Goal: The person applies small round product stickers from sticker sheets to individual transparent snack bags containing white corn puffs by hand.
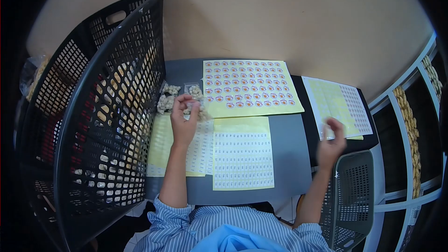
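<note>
- A plain tan wall stands at the back, and a gray table sits in front of it.
- On the table's left part is a small clear bag with pale lumps in it (it looks a bit blurry).
- The left hand has its thumb and fingers close together, holding that bag.
- Just behind it lies another little bag, and to its left are more bags of pale lumps, near the big basket.
- Behind and to the right is a yellow sheet with rows of red and orange stickers (some spots at its front left corner are bare).
- Nearer the person is a sheet of small white labels, with more label sheets beside it, partly under the left arm.
- The right hand is up over on the right, with its fingers bent. It is blurry, so I cannot tell if it holds anything.
- Close to that hand is another sticker sheet, half used, on a black top.
- Below that is a dark green basket.
- A big black basket full of holes stands on the far left.
- On the far right, a white rack has yellow bundles by it.
</note>
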